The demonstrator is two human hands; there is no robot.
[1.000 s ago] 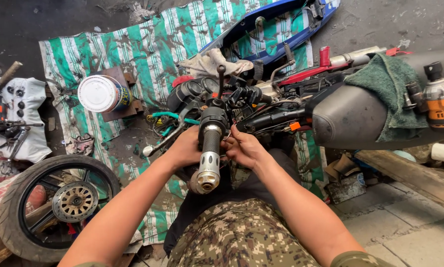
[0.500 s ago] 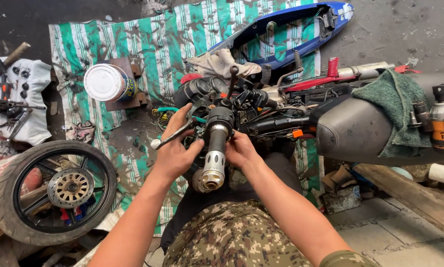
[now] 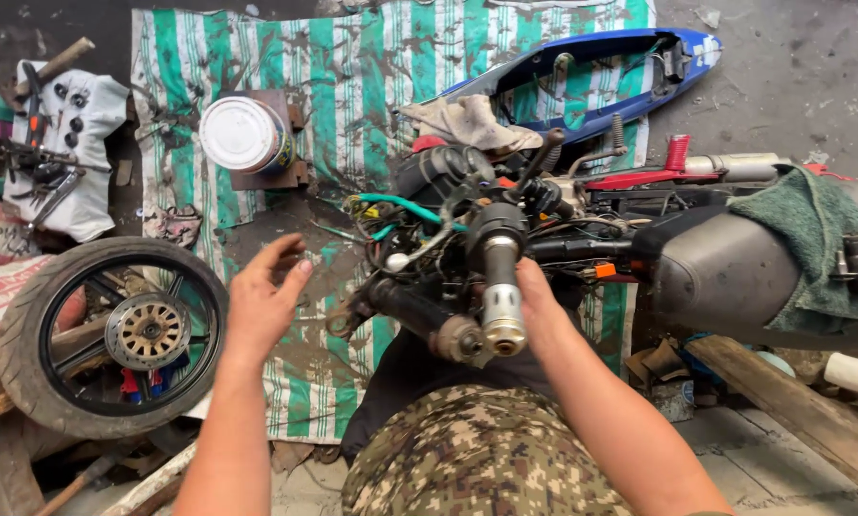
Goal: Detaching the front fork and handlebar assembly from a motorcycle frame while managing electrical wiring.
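Observation:
A stripped motorcycle lies in front of me, its handlebar grip [image 3: 501,296] pointing up at me out of a tangle of wires [image 3: 419,225]. My right hand [image 3: 542,308] wraps the bar just behind the grip, with the fingers hidden under it. Well off the bike to the left, my left hand [image 3: 264,298] hovers with its fingers spread and nothing in it, above the green-and-white striped tarp [image 3: 352,76]. A second, darker bar end [image 3: 453,336] sticks out beside the grip.
The black fuel tank [image 3: 725,277] with a green towel [image 3: 811,239] sits on the right. A loose wheel [image 3: 113,334] lies at left, a white tin [image 3: 240,134] and tools on a white cloth [image 3: 61,153] behind it. A blue fairing [image 3: 591,76] lies at the back, a wooden plank [image 3: 792,406] at lower right.
My left hand has let go of the handlebar area and swung out to the left, now open. My right hand stays on the bar. The view has shifted slightly.

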